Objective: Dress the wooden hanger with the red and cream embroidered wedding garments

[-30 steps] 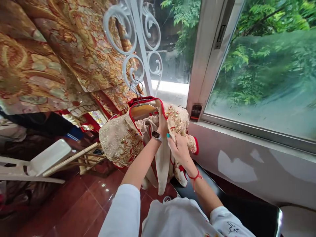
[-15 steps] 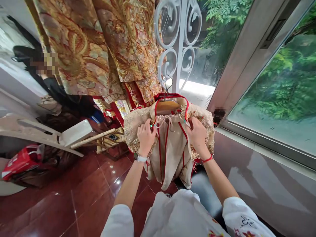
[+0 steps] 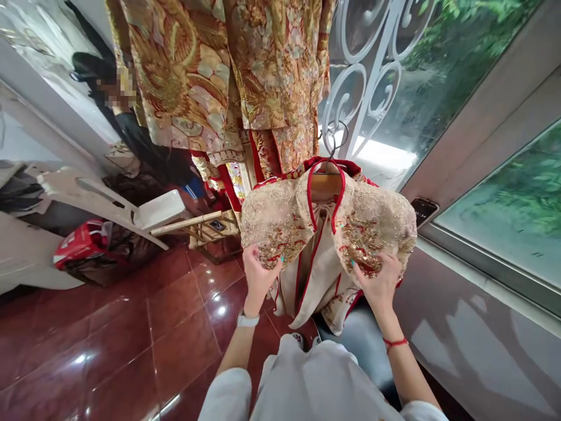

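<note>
A cream shoulder cape (image 3: 280, 210) with gold and red embroidery and red trim hangs in front of me on a wooden hanger (image 3: 325, 186). Beneath it shows a plain cream garment (image 3: 291, 292) edged in red. My left hand (image 3: 259, 275) is closed on the lower edge of the cape's left flap, thumb toward the middle. The right flap's lower edge is held by my right hand (image 3: 380, 279), its thumb on the embroidery. Some fingertips are hidden by the cloth. Both flaps lie spread outward, with the red-edged neck opening between them.
Gold and red embroidered robes (image 3: 188, 76) hang behind, beside a white scrollwork metal frame (image 3: 377, 70). A phone (image 3: 424, 210) leans by the window at right. At left are a bamboo rack (image 3: 205, 225), a white chair (image 3: 160, 209), a red bag (image 3: 83, 242) and a person in dark clothes (image 3: 140, 143).
Both hands have left the neck edges and moved down and outward to the flaps' lower edges. The flaps now lie flat over the front, covering the tied ribbon. The view has shifted left.
</note>
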### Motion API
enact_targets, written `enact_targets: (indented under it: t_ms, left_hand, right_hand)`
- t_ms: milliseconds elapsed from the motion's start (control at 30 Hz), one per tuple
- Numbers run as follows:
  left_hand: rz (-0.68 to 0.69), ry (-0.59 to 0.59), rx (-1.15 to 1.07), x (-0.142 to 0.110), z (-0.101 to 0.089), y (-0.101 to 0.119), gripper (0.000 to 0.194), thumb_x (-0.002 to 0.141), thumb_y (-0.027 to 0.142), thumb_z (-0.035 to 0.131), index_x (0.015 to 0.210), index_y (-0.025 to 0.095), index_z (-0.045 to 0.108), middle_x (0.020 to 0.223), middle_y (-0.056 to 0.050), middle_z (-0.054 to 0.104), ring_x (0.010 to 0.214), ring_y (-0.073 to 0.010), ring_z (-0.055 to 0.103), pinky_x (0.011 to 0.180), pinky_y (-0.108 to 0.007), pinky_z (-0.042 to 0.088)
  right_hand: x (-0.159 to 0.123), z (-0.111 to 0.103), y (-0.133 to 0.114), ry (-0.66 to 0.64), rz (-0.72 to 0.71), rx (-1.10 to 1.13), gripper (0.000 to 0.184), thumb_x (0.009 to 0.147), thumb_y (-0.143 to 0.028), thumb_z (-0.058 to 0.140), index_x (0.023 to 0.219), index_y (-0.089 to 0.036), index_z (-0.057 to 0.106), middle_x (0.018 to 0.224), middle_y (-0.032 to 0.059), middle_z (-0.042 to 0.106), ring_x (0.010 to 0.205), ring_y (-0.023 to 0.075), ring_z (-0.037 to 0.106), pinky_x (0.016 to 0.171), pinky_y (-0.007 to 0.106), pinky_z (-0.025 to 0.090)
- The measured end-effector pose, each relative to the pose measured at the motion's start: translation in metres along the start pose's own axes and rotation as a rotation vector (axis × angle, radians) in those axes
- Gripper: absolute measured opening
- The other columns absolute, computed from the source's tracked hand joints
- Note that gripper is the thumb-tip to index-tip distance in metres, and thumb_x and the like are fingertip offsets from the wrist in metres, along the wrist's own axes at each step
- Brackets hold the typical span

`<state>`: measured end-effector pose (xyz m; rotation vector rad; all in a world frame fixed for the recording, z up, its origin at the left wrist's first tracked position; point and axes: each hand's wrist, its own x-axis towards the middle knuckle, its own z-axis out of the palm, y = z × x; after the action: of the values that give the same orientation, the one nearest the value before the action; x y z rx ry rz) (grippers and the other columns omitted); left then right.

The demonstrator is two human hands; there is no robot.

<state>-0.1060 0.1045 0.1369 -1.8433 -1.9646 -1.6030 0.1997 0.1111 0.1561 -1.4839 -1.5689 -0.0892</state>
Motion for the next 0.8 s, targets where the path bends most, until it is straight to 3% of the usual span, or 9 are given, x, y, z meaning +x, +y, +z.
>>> enact_targets:
  t_ms: [67,133,233,300,400,500,567,633,800]
  left_hand:
    - [-0.104,-0.11,0.161,-0.027,0.002,-0.042,0.075,0.069,0.038,0.082,0.129,0.015,0.043,0.118,-0.017,0.055,0.113,-0.0356,0.057,0.097,-0.053,0.048]
    - [-0.168,-0.22,0.192,-0.045,0.013,-0.069,0.069,0.073,0.032,0.079,0.129,0.012,0.045,0.12,-0.021,0.057,0.116,-0.0382,0.058,0.096,-0.054,0.049]
    - [-0.167,-0.334,0.115,-0.049,0.023,-0.09,0.053,0.082,0.02,0.063,0.132,0.011,0.048,0.127,-0.023,0.059,0.12,-0.0357,0.06,0.103,-0.052,0.048]
    - [-0.142,-0.443,0.076,-0.044,0.016,-0.092,0.05,0.084,0.015,0.055,0.133,0.013,0.051,0.129,-0.021,0.062,0.122,-0.034,0.061,0.106,-0.05,0.048]
    - [-0.098,-0.597,0.048,-0.048,-0.005,-0.074,0.046,0.085,0.013,0.047,0.129,0.018,0.059,0.117,-0.016,0.071,0.111,-0.0312,0.068,0.1,-0.046,0.053]
    - [0.047,-0.672,-0.032,-0.08,-0.013,-0.025,0.043,0.087,0.014,0.046,0.126,0.022,0.063,0.109,-0.013,0.074,0.098,-0.0291,0.072,0.092,-0.042,0.057]
    - [0.105,-0.664,-0.073,-0.108,-0.002,0.009,0.045,0.091,0.017,0.047,0.134,0.021,0.059,0.111,-0.015,0.073,0.1,-0.0294,0.072,0.091,-0.043,0.058]
    - [0.097,-0.686,-0.034,-0.127,0.018,0.032,0.045,0.092,0.016,0.045,0.135,0.018,0.057,0.113,-0.018,0.073,0.099,-0.0304,0.072,0.087,-0.043,0.058]
    - [-0.027,-0.747,0.141,-0.108,0.074,0.033,0.049,0.094,0.011,0.037,0.139,0.009,0.053,0.109,-0.024,0.072,0.096,-0.0321,0.074,0.082,-0.04,0.057]
  right_hand:
    - [-0.034,0.0,0.032,-0.007,0.108,-0.206,0.06,0.077,-0.056,0.067,0.116,-0.014,0.05,0.116,0.0223,0.054,0.115,0.0398,0.048,0.098,0.06,0.041]
    - [-0.058,0.004,0.058,-0.106,0.175,-0.325,0.057,0.077,-0.054,0.064,0.113,-0.012,0.051,0.115,0.0242,0.053,0.111,0.0416,0.048,0.093,0.06,0.044]
    - [-0.07,0.009,0.086,-0.262,0.168,-0.306,0.031,0.088,-0.043,0.05,0.104,-0.017,0.055,0.11,0.0199,0.055,0.106,0.0361,0.052,0.085,0.05,0.049]
    - [-0.067,0.005,0.094,-0.329,0.14,-0.278,0.023,0.093,-0.035,0.04,0.1,-0.02,0.057,0.109,0.0169,0.058,0.105,0.0325,0.054,0.085,0.046,0.051]
    - [-0.07,-0.007,0.077,-0.433,0.059,-0.241,0.024,0.092,-0.025,0.037,0.1,-0.021,0.059,0.109,0.0151,0.061,0.101,0.0294,0.058,0.086,0.044,0.052]
    - [-0.09,-0.012,0.028,-0.634,-0.149,-0.034,0.023,0.091,-0.018,0.038,0.094,-0.021,0.061,0.099,0.0118,0.064,0.092,0.0245,0.061,0.083,0.038,0.053]
    - [-0.106,-0.006,-0.004,-0.775,-0.251,0.078,0.022,0.092,-0.016,0.04,0.088,-0.02,0.061,0.089,0.009,0.064,0.087,0.0229,0.062,0.081,0.036,0.053]
    - [-0.113,0.008,-0.019,-0.854,-0.225,0.053,0.021,0.091,-0.013,0.042,0.089,-0.019,0.062,0.088,0.0092,0.066,0.085,0.0231,0.063,0.081,0.036,0.053]
    - [-0.084,0.05,-0.004,-0.921,-0.123,-0.111,0.026,0.089,-0.006,0.043,0.101,-0.014,0.064,0.11,0.0175,0.068,0.104,0.0251,0.066,0.095,0.037,0.052]
